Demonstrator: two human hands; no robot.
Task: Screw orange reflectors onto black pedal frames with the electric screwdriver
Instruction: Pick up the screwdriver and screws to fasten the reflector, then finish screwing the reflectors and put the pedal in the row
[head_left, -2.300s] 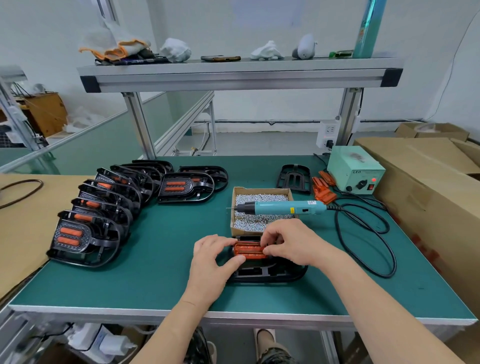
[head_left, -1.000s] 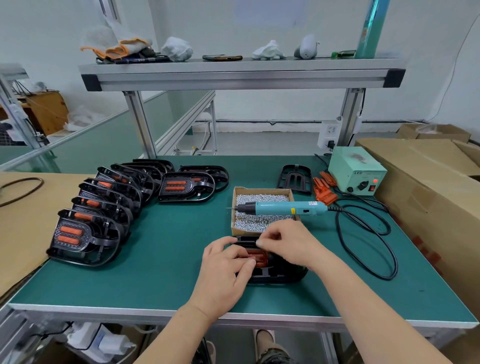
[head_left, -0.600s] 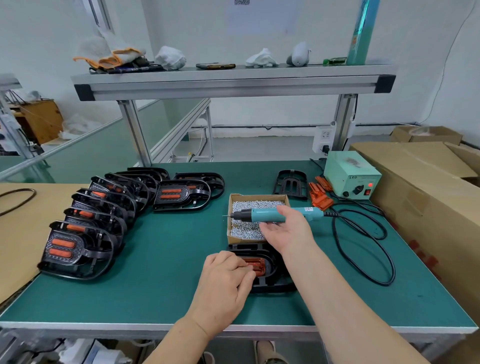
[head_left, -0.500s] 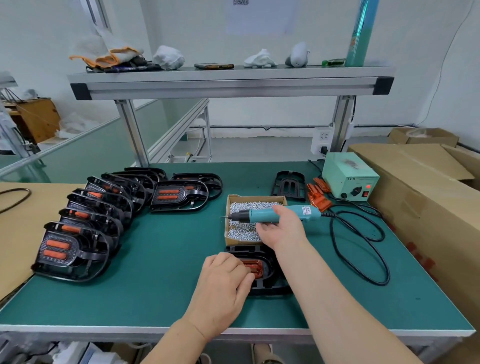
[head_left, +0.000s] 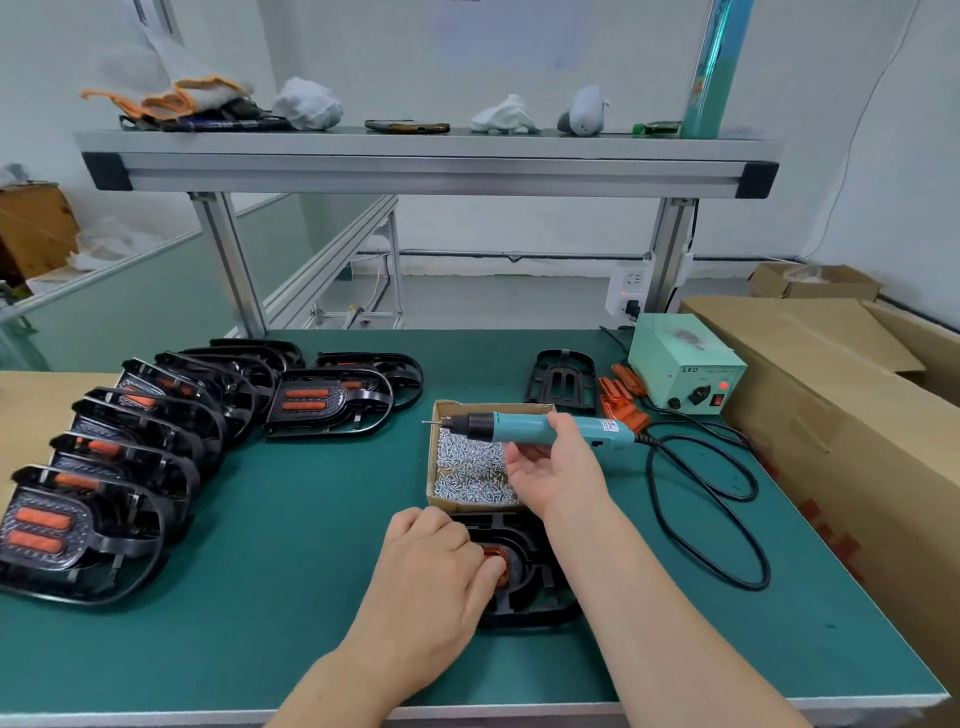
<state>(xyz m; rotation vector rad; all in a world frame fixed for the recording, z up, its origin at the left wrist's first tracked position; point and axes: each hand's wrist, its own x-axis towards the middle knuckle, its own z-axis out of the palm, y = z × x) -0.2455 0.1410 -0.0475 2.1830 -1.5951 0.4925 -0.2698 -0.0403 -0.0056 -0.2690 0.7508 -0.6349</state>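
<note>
While pinning brittle orange reflector (head_left: 496, 557) beneath curled left hand (head_left: 426, 571) fingertips, grip electric screwdriver (head_left: 524, 428) mid-barrel within wrapped right hand (head_left: 558, 475) fingers.

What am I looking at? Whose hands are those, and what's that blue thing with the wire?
This picture comes from a camera worn on a person's head, looking down at their own two hands over a green table. There is no robot here. The right hand holds an electric screwdriver, the blue tool with the black wire, above a cardboard box of little screws. The left hand holds an orange reflector down in a black pedal frame. On the left lie finished pedals with their reflectors already in. At the back are one empty frame, spare reflectors and a green power box with a red light.
</note>
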